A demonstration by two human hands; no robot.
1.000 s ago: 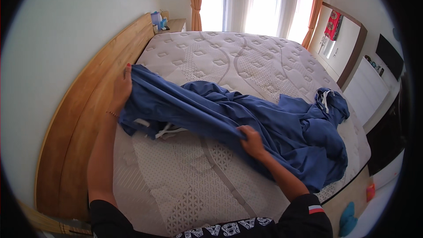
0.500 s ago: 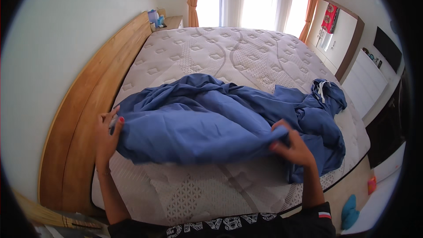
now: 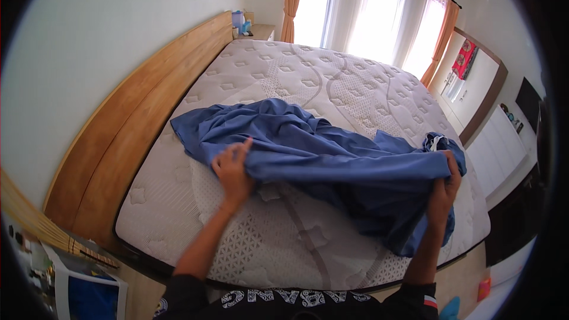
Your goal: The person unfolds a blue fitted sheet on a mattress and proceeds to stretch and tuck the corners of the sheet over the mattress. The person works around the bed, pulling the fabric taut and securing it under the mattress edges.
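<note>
We find the fingers of the left hand (image 3: pixel 232 170) loosely spread and slightly blurred, one pointing up across the near edge of a blue cloth (image 3: pixel 332 163); we cannot tell whether they pinch it or only press against it. The right hand (image 3: pixel 446 185), farther out to the right, has its fingers bent around the cloth's raised edge, gripping it. Between the two hands we see that edge stretched in a smooth, nearly level band, with darker, shaded folds hanging below it toward the right. The rest of the cloth lies rumpled across the middle of a bare, pale patterned mattress (image 3: pixel 267 77), one corner reaching left toward the headboard; just beyond the right hand, a bunched end shows a white strip (image 3: pixel 437 141). Bare forearms rise from black sleeves (image 3: pixel 185 297) at the lower edge. Farther out, we have the wooden headboard (image 3: pixel 133 121) along the left wall, and a bedside table (image 3: pixel 262 31) with a blue container (image 3: pixel 237 20) at its far end. Bright windows (image 3: pixel 312 9) fill the back, between tied orange curtains (image 3: pixel 292 0). At the right stands a white wardrobe (image 3: pixel 483 80) with a red patterned cloth (image 3: pixel 464 60) hanging on it.
</note>
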